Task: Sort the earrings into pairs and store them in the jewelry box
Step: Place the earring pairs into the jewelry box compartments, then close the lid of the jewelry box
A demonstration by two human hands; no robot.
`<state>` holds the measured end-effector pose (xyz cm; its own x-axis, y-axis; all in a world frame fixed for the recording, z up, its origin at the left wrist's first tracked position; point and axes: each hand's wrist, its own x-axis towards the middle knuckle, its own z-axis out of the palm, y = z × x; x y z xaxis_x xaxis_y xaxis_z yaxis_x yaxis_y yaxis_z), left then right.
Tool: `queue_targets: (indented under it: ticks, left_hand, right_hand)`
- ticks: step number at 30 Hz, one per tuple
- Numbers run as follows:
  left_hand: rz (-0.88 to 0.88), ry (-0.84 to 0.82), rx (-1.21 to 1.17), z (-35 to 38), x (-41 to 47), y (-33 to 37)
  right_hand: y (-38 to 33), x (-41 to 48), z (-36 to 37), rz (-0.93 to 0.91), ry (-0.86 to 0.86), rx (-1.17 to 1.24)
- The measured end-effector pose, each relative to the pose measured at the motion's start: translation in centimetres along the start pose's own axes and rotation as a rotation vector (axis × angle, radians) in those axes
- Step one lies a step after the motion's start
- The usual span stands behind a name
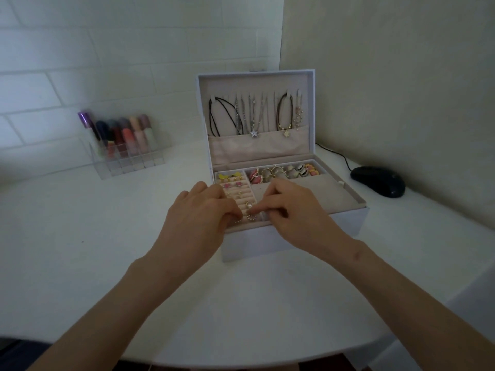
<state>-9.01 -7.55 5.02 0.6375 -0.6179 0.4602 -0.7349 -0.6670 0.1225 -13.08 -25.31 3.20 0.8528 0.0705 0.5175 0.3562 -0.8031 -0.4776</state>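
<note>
At the near left corner of the open jewelry box (294,231), which stands toward the far right of the table (107,250), a pearl-rimmed earring (251,217) is being seated in the nearest slot of the padded rolls. It appears to be pinched between index finger and thumb of the right hand (297,210). The left hand (198,212) is curled over the same corner, but whether anything is gripped there cannot be told, as its fingertips are hidden. Farther back in the rolls, a yellow pair (230,176) and a pink pair (233,185) are already stored side by side. From here, the earring could be pushed in crooked and left loose, so that it tips out onto the table edge. With both hands crowded together, the neighbouring small studs (238,195) could also be knocked from their slots. A mismatch is possible too, since the partner piece cannot be made out under the fingers.
</note>
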Motion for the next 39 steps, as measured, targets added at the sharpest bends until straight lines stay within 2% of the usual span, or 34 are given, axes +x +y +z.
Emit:
queue_targets:
  ticks: [6, 11, 17, 19, 21, 23, 26, 28, 30, 32, 34, 39]
  left_hand:
    - [-0.001, 0.007, -0.019, 0.4, 0.1, -0.1]
    - [-0.009, 0.049, -0.045, 0.4, -0.2, -0.2]
    - [0.010, 0.015, -0.033, 0.1, -0.1, -0.4]
    - [-0.048, 0.022, -0.146, -0.1, 0.6, -1.0]
    - [-0.142, 0.118, -0.311, -0.2, 2.2, -2.0]
    - [-0.361, 0.162, -0.582, 0.0, 4.5, -3.3]
    - [-0.720, 0.077, -0.993, 1.2, 7.6, -5.1]
    - [-0.859, 0.051, -1.193, 1.9, 9.1, -5.6]
    - [-0.900, 0.008, -1.387, 2.6, 10.2, -5.8]
    - [-0.902, -0.020, -1.479, 2.8, 10.7, -5.6]
    - [-0.903, -0.005, -1.488, 2.9, 10.9, -5.5]
    - [-0.825, -0.005, -1.539, 3.2, 10.0, -5.8]
  right_hand:
    - [-0.1, 0.1, 0.2, -0.013, -0.064, -0.094]
    - [0.2, -0.1, -0.3, -0.001, -0.006, 0.042]
    - [-0.2, 0.0, -0.9, 0.017, -0.044, 0.042]
    - [0.3, 0.7, -2.3, 0.097, 0.010, 0.088]
    - [1.7, 2.0, -4.1, 0.200, 0.133, 0.103]
    - [4.3, 3.8, -5.8, 0.336, 0.286, 0.169]
    - [8.9, 6.4, -7.7, 0.627, 0.412, 0.266]
    - [11.4, 7.3, -8.5, 0.793, 0.352, 0.424]
    - [12.5, 7.7, -8.7, 0.909, 0.190, 0.645]
    - [12.5, 7.8, -8.6, 0.923, 0.035, 0.790]
    - [12.0, 7.9, -8.5, 0.900, -0.038, 0.816]
    - [11.0, 7.5, -9.0, 0.862, -0.039, 0.841]
